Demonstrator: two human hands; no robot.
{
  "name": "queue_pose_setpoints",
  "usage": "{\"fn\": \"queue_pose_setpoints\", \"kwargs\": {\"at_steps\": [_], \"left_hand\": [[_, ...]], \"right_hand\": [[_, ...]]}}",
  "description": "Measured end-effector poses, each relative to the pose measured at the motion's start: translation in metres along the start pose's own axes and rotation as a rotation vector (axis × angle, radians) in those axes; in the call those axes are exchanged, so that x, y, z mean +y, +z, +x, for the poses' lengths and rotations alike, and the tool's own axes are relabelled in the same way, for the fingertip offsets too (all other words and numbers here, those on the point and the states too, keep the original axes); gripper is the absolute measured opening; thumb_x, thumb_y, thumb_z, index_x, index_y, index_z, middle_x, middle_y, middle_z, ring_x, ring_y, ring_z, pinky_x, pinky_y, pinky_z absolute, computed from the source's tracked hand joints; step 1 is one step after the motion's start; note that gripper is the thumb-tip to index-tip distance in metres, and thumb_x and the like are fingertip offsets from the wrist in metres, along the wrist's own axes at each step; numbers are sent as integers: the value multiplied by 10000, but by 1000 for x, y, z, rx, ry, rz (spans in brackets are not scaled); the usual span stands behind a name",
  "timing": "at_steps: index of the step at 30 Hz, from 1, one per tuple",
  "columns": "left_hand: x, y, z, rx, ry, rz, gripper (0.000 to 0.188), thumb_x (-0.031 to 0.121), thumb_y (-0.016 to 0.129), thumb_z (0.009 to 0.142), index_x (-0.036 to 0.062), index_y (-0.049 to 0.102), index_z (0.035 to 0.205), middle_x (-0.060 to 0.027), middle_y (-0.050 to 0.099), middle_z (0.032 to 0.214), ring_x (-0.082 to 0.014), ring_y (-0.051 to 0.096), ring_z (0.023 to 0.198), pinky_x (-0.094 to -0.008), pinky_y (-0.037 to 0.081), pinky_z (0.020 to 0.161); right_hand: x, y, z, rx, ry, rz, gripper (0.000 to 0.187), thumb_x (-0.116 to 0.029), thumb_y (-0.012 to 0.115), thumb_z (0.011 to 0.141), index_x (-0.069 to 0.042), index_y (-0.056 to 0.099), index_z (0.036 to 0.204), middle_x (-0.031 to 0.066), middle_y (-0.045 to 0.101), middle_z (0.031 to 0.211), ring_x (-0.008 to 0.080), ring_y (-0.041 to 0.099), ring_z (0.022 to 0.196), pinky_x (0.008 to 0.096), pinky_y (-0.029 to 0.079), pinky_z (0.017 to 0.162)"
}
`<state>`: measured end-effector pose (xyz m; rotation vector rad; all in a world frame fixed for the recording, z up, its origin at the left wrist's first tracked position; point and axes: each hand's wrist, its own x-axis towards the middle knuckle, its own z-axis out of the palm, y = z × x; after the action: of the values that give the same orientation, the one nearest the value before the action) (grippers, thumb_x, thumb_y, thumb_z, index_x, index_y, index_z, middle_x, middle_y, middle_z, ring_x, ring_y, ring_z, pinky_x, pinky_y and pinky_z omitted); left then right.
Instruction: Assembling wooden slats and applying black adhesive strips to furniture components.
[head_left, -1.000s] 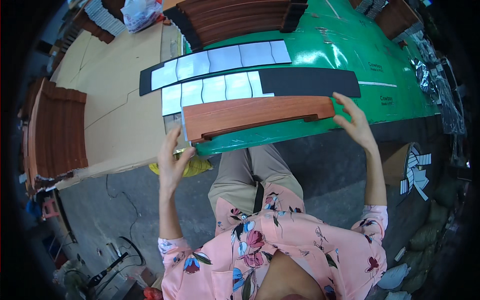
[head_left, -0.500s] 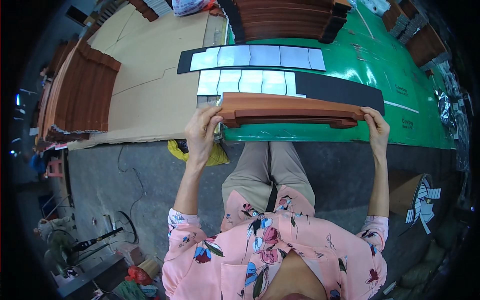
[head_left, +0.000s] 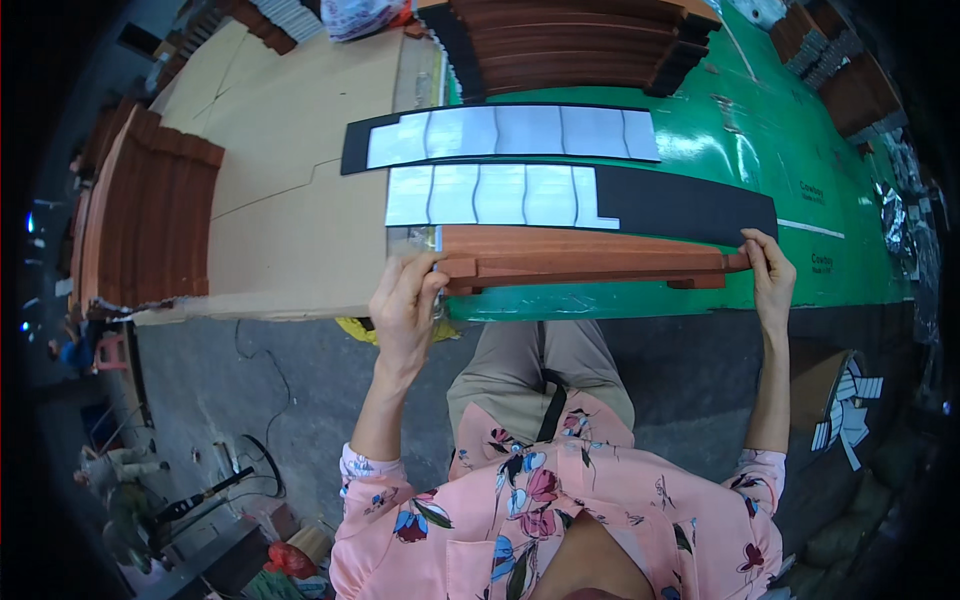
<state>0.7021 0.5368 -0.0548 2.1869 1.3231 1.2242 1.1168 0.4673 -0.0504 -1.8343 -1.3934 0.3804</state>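
Observation:
A long reddish-brown wooden moulding piece (head_left: 590,258) spans between my hands along the near edge of the green table top. My left hand (head_left: 408,305) pinches its left end between thumb and fingers. Its right end is gripped by my right hand (head_left: 768,275). Just beyond the piece lies a black strip (head_left: 690,205) with white backing panels (head_left: 500,195) over its left part. Farther off, parallel to it, rests a second black strip (head_left: 357,150) mostly covered by white panels (head_left: 530,132).
A stack of brown mouldings (head_left: 590,45) stands at the far middle, another stack (head_left: 160,215) at the left on cardboard (head_left: 290,120). More brown pieces (head_left: 860,90) are at the far right. Below right, a round bin (head_left: 820,385) holds white scraps.
The moulding piece has tilted in my hands, so its grooved near face shows less and its smooth top more. The table and strips now appear lower in view.

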Motion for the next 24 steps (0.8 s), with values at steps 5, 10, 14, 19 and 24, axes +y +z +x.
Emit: {"fn": "queue_pose_setpoints", "kwargs": {"at_steps": [5, 10, 14, 19, 24], "left_hand": [[-4, -7, -1, -79, -38, -50, 232, 179, 622, 843, 2, 621, 994, -122, 573, 848, -215, 558, 671, -286, 445, 573], [-14, -8, -8, -134, -39, 3, 465, 427, 520, 880, -6, 608, 1024, -142, 587, 903, -262, 561, 800, -344, 446, 700], [-21, 2, -15, -85, -60, -100, 578, 509, 422, 902, -18, 559, 1096, -155, 592, 933, -276, 570, 830, -357, 448, 736], [-29, 2, -15, -32, -197, -185, 706, 568, 263, 926, -46, 496, 1183, -164, 598, 1010, -241, 557, 980, -391, 362, 953], [-41, -3, -15, -21, -247, -212, 634, 508, 309, 945, -56, 530, 1133, -160, 603, 985, -239, 563, 958, -378, 393, 920]], "right_hand": [[-3, -5, 9, -52, 84, 73, 152, -69, 550, 888, 3, 636, 991, 40, 620, 787, 83, 571, 741, 218, 446, 654], [-45, 1, 53, -158, -153, -101, 131, -43, 566, 854, -2, 633, 959, 79, 611, 823, 152, 591, 750, 253, 452, 659], [-65, 68, 90, -582, -499, -223, 130, -72, 627, 783, -23, 599, 900, 108, 597, 829, 279, 607, 753, 329, 483, 650], [-42, 144, 100, -918, -663, -542, 188, -105, 658, 747, 3, 533, 836, 135, 551, 816, 302, 597, 766, 378, 483, 648], [-34, 157, 103, -997, -701, -575, 151, -51, 649, 724, 28, 555, 812, 181, 584, 817, 325, 620, 753, 384, 513, 630]]}}
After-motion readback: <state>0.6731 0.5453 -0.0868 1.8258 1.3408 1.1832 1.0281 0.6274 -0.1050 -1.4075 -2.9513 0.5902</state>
